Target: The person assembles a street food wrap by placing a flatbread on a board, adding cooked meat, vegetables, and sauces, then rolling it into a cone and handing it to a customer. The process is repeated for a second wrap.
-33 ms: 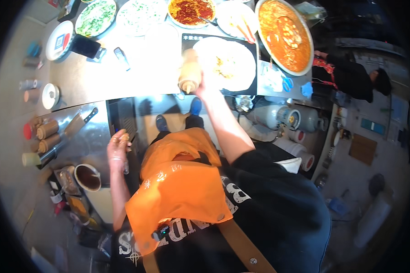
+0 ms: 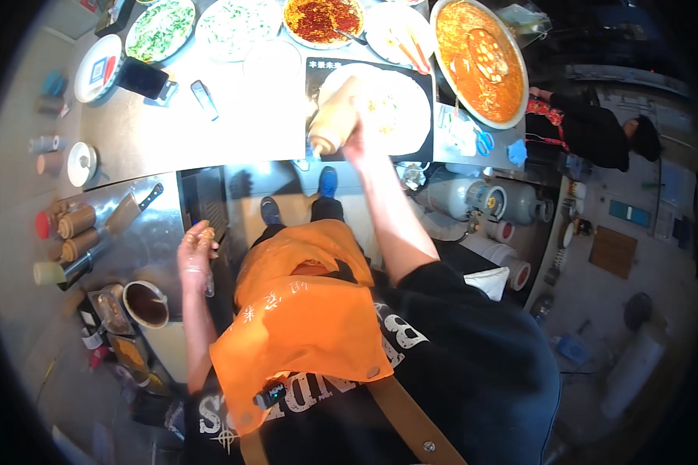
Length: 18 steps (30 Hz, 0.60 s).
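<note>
My right hand (image 2: 355, 143) is wrapped round a squeeze bottle (image 2: 336, 120) of tan sauce, tilted with its nozzle pointing down toward me. The bottle is above the left part of a bright white round sheet or plate (image 2: 411, 116) with small yellowish bits in its middle; glare hides which it is. Underneath lies a dark square board (image 2: 314, 81). My left hand (image 2: 195, 252) hangs low at the left, beside the steel side counter. Its fingers are curled together, and what they hold, if anything, is hidden. A clear plastic glove seems to cover this hand.
Bowls of chopped greens (image 2: 159, 31), red chilli (image 2: 322, 19) and orange broth (image 2: 473, 85) line the far edge. A phone (image 2: 142, 79) lies left. A cleaver (image 2: 132, 208) and sauce bottles (image 2: 77, 221) sit on the side counter (image 2: 151, 260). Gas cylinders (image 2: 450, 198) stand below; another person (image 2: 585, 132) is right.
The squeeze bottle has tipped further over, its base swinging right while the nozzle shifts slightly left. My left hand keeps nearly the same pose.
</note>
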### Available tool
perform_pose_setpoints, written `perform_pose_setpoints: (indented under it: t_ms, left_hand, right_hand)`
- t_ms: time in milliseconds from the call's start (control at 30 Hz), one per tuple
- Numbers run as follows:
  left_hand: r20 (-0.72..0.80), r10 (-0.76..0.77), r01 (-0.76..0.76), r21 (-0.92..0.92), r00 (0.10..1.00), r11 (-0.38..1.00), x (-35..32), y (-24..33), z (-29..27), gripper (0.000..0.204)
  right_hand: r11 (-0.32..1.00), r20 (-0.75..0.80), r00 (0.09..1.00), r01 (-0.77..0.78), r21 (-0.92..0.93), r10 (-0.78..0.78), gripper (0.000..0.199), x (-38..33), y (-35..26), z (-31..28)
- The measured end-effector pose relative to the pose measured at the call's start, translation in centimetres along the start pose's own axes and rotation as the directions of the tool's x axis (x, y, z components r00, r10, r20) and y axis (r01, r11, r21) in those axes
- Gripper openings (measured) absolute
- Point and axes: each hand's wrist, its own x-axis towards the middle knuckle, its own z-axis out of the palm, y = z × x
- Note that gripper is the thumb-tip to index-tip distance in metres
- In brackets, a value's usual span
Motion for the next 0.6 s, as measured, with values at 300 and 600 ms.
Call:
perform_pose_setpoints:
  t_ms: [300, 600]
  left_hand:
    - [0.128, 0.044, -0.035, -0.072, 0.991, 0.997, 1.8, 1.0, 1.3, 0.037]
    - [0.152, 0.023, -0.029, 0.036, 0.988, 0.999, 0.2, -1.0, 6.8, 0.04]
  right_hand:
    - [0.09, 0.307, 0.487, 0.634, -0.768, -0.817, 0.076, 2.4, -14.9, -3.0]
    - [0.041, 0.323, 0.485, 0.6, -0.799, -0.812, 0.068, -4.2, -18.8, -5.8]
